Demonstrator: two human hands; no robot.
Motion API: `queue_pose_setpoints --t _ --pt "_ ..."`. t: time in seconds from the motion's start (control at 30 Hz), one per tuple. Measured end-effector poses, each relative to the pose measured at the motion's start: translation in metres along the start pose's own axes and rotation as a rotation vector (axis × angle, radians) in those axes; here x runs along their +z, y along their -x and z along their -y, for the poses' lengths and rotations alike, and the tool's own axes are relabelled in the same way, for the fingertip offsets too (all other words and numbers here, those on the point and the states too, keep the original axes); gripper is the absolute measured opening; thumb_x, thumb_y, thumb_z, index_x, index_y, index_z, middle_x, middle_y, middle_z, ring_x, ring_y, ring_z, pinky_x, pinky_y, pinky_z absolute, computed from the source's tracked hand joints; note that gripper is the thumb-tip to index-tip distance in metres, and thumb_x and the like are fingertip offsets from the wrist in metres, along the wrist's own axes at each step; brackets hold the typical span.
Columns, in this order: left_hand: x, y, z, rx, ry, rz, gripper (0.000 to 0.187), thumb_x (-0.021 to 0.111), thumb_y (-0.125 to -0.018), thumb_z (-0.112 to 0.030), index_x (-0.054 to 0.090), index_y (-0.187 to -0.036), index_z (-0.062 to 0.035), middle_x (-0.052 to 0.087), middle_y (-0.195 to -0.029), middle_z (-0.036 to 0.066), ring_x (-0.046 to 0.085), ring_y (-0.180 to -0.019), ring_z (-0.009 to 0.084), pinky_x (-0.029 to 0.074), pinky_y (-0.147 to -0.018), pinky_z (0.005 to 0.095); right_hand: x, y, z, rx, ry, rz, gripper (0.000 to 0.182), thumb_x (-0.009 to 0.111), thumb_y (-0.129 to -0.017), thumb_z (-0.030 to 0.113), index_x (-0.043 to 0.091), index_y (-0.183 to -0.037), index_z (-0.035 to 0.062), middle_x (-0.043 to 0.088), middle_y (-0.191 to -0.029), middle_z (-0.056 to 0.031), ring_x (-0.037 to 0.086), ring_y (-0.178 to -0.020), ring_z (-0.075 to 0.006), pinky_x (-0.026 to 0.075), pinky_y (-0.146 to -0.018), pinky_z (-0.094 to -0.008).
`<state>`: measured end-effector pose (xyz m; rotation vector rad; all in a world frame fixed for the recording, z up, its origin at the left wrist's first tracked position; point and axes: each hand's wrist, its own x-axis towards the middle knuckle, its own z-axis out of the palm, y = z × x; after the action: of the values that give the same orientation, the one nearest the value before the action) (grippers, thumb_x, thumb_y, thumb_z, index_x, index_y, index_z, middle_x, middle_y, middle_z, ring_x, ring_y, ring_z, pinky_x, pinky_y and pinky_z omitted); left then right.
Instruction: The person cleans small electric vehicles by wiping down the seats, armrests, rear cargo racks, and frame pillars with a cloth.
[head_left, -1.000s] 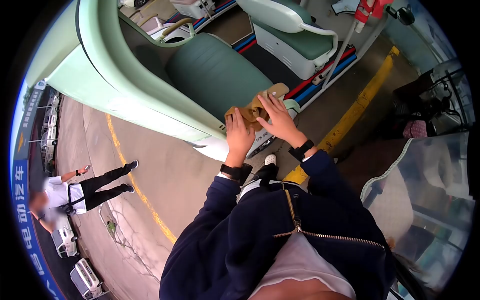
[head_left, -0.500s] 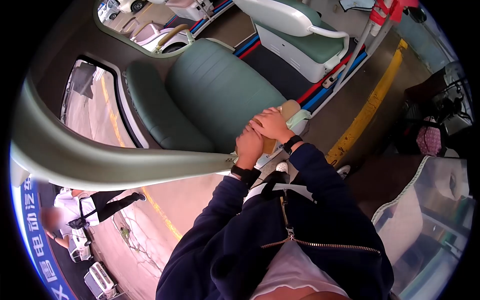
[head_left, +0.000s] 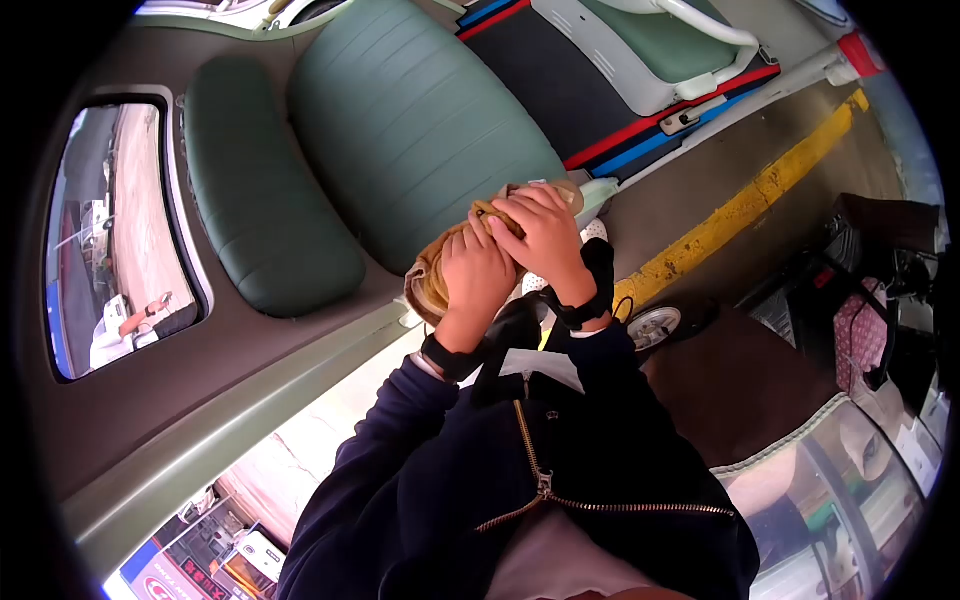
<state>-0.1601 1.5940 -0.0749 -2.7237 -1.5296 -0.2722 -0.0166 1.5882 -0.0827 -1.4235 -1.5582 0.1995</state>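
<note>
My left hand [head_left: 478, 268] and my right hand [head_left: 545, 235] are side by side, fingers curled over a bunched brown cloth [head_left: 432, 272]. A fold of the cloth stands up between the hands. Under the right fingers and just beyond them shows a tan rounded end [head_left: 572, 196], like that of an armrest. The cloth lies along the near edge of a green padded seat [head_left: 425, 120], and the hands cover much of it. Black bands are around both wrists.
A green backrest [head_left: 265, 190] and a window [head_left: 125, 230] are at the left. Past the seat is a dark floor mat [head_left: 560, 85] with red and blue edging. A yellow line [head_left: 740, 200] crosses the ground at right, near bags [head_left: 860, 330] and a clear plastic sheet [head_left: 800, 510].
My view has moved in closer to the seat. Both hands stay over the armrest area; more of the brown cloth now shows, bunched up between and left of them.
</note>
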Motion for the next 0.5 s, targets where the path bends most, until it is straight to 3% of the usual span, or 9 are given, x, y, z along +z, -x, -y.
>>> queue_pose_setpoints --t 0.1,0.13,0.17,0.23,0.27,0.37,0.43,0.47,0.5 --pt "0.000 -0.022 -0.028 0.023 0.185 -0.094 0.052 0.059 -0.086 -0.027 0.052 -0.119 0.0127 0.064 -0.102 0.025 0.062 -0.098 0.0377 0.048 -0.088 0.0428 -0.016 0.001 -0.031 0.246 -0.140 -0.001 0.018 0.069 -0.080 0.018 0.071 -0.093 0.0048 0.069 -0.091 -0.0094 0.061 -0.092 -0.0277 0.045 -0.086 -0.0387" --pt "-0.005 -0.034 -0.039 -0.040 0.357 -0.035 0.051 0.066 -0.083 -0.025 0.052 -0.117 0.0111 0.062 -0.108 0.028 0.059 -0.107 0.0413 0.046 -0.093 0.0435 -0.032 -0.003 -0.041 0.336 -0.190 0.032 0.018 0.069 -0.082 0.018 0.071 -0.094 0.0045 0.068 -0.091 -0.0102 0.061 -0.090 -0.0285 0.045 -0.084 -0.0386" --pt "0.002 -0.043 -0.044 -0.100 0.512 -0.038 0.044 0.070 -0.080 -0.021 0.055 -0.111 0.0060 0.062 -0.105 0.025 0.059 -0.104 0.0421 0.047 -0.092 0.0432 -0.046 -0.002 -0.058 0.369 -0.161 0.112 0.019 0.070 -0.083 0.019 0.071 -0.095 0.0046 0.068 -0.091 -0.0108 0.062 -0.087 -0.0287 0.047 -0.080 -0.0381" --pt "-0.013 -0.067 -0.049 -0.245 0.627 0.254 0.034 0.071 -0.078 -0.017 0.056 -0.105 -0.0026 0.060 -0.109 0.021 0.057 -0.106 0.0412 0.047 -0.087 0.0440 -0.084 -0.015 -0.079 0.370 -0.140 0.216 0.017 0.071 -0.082 0.015 0.071 -0.096 0.0044 0.068 -0.089 -0.0120 0.063 -0.079 -0.0287 0.049 -0.072 -0.0354" --pt "-0.011 -0.075 -0.048 -0.262 0.630 0.247 0.034 0.071 -0.078 -0.017 0.056 -0.105 -0.0026 0.060 -0.109 0.021 0.057 -0.106 0.0412 0.047 -0.087 0.0440 -0.101 -0.018 -0.094 0.419 -0.129 0.268 0.015 0.070 -0.082 0.012 0.071 -0.095 0.0035 0.069 -0.088 -0.0129 0.063 -0.077 -0.0294 0.049 -0.072 -0.0355" --pt "-0.011 -0.089 -0.032 -0.324 0.725 0.279 0.027 0.071 -0.073 -0.012 0.058 -0.096 -0.0064 0.057 -0.108 0.017 0.054 -0.113 0.0389 0.047 -0.090 0.0429 -0.124 -0.024 -0.138 0.723 -0.332 0.331 0.015 0.067 -0.087 0.010 0.071 -0.100 0.0039 0.070 -0.086 -0.0109 0.066 -0.078 -0.0171 0.050 -0.071 -0.0273" --pt "-0.015 -0.095 -0.012 -0.161 0.543 0.088 0.025 0.069 -0.070 -0.008 0.056 -0.091 -0.0063 0.054 -0.115 0.016 0.051 -0.114 0.0370 0.047 -0.088 0.0428 -0.122 -0.045 -0.145 0.733 -0.413 0.427 0.016 0.065 -0.089 0.008 0.070 -0.102 0.0013 0.070 -0.089 -0.0069 0.063 -0.081 -0.0120 0.048 -0.073 -0.0240" --pt "-0.012 -0.097 0.004 -0.160 0.627 0.080 0.027 0.070 -0.069 -0.007 0.054 -0.091 -0.0063 0.058 -0.105 0.014 0.058 -0.099 0.0344 0.049 -0.080 0.0420 -0.119 -0.059 -0.147 0.753 -0.488 0.488 0.017 0.062 -0.092 0.006 0.069 -0.105 -0.0013 0.069 -0.093 -0.0029 0.060 -0.083 -0.0070 0.047 -0.075 -0.0207" --pt "-0.017 -0.103 0.016 -0.188 0.622 0.063 0.027 0.070 -0.069 -0.007 0.054 -0.091 -0.0063 0.058 -0.105 0.014 0.058 -0.099 0.0344 0.049 -0.080 0.0420 -0.114 -0.076 -0.147 0.735 -0.492 0.516 0.017 0.062 -0.092 0.006 0.069 -0.105 -0.0013 0.069 -0.093 -0.0029 0.060 -0.083 -0.0070 0.047 -0.075 -0.0207"
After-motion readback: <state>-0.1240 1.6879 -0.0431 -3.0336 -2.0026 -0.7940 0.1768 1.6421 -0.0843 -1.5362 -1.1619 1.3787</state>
